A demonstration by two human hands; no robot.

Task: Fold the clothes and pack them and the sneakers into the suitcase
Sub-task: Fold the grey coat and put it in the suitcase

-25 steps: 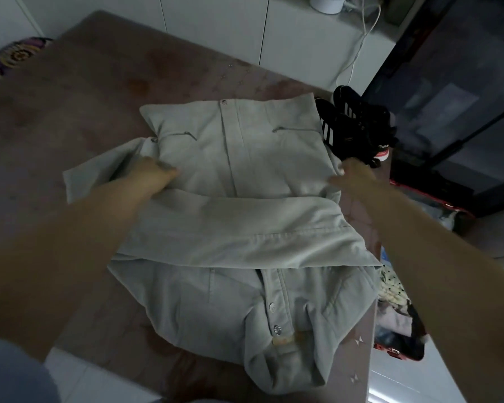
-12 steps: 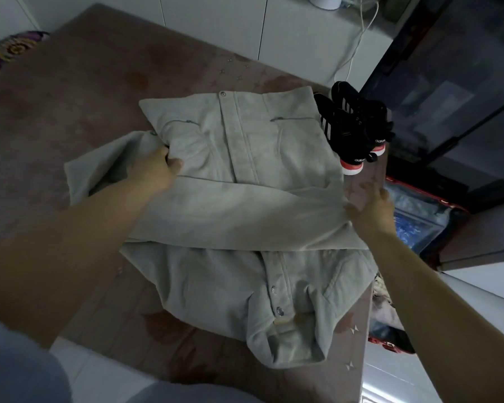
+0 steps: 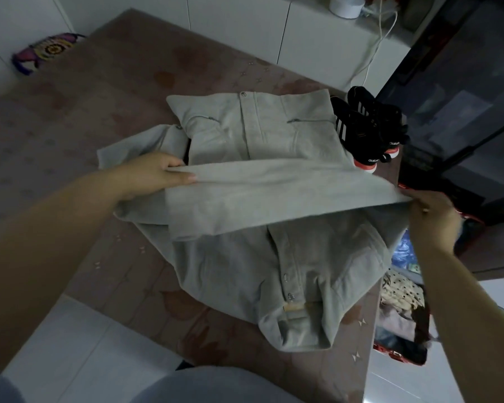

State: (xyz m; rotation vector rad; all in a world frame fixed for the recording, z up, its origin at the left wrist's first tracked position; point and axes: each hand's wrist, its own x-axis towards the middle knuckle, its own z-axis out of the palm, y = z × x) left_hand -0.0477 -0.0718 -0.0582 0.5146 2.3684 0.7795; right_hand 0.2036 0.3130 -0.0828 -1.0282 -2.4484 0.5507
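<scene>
Shirt (image 3: 245, 135) lies mid-frame on the table (image 3: 99, 97). Your left hand (image 3: 149, 175) pinches the lifted fold's left end, your right hand (image 3: 431, 216) its right end. Hold that edge taut and level, then lay it square, clear of the sneakers (image 3: 367, 129) at upper right.

I see a brown tabletop (image 3: 99, 112) printed with stars and leaves, with a multicoloured patterned cushion (image 3: 45, 52) at its far-left corner. Beyond it stand white cabinet doors (image 3: 236, 27). At far right a white cable (image 3: 374, 53) hangs beside a dark glass-fronted cabinet (image 3: 463, 97).
</scene>
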